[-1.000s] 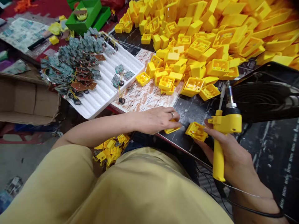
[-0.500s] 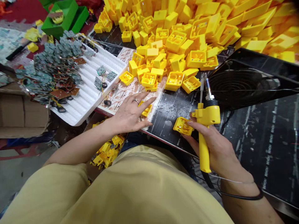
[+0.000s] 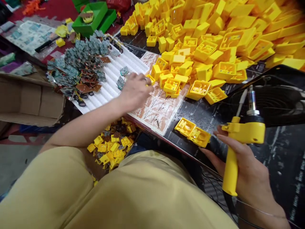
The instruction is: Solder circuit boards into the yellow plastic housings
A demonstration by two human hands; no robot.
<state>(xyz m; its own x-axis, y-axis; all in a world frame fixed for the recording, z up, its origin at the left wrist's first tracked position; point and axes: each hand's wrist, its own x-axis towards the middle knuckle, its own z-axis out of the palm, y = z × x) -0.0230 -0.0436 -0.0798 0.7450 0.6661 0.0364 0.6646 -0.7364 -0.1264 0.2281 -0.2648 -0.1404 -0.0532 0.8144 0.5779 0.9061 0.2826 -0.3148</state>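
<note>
My left hand point(image 3: 137, 92) reaches over the right edge of the white ribbed foam tray point(image 3: 140, 63). Its fingers are bent and slightly blurred, close to a small yellow case point(image 3: 150, 79); whether they grip anything is hidden. My right hand point(image 3: 240, 156) is wrapped round the handle of a yellow soldering gun point(image 3: 231, 171), its metal tip pointing away from me. Just left of the right fingertips, two open yellow cases point(image 3: 185, 126) point(image 3: 199, 137) lie side by side on the black table surface. Green circuit boards point(image 3: 120, 82) rest on the tray near my left hand.
Yellow cases point(image 3: 205, 49) are heaped across the back. Many circuit boards point(image 3: 81, 60) are piled on the tray's left. Green boxes point(image 3: 92, 20) stand behind it. A cardboard box point(image 3: 30, 98) is at the left, and more yellow parts point(image 3: 111, 149) lie below the table edge.
My left hand has moved from the patterned sheet to the tray's edge. A second yellow case now lies beside the first, and my right fingers have come off the case. The view has shifted.
</note>
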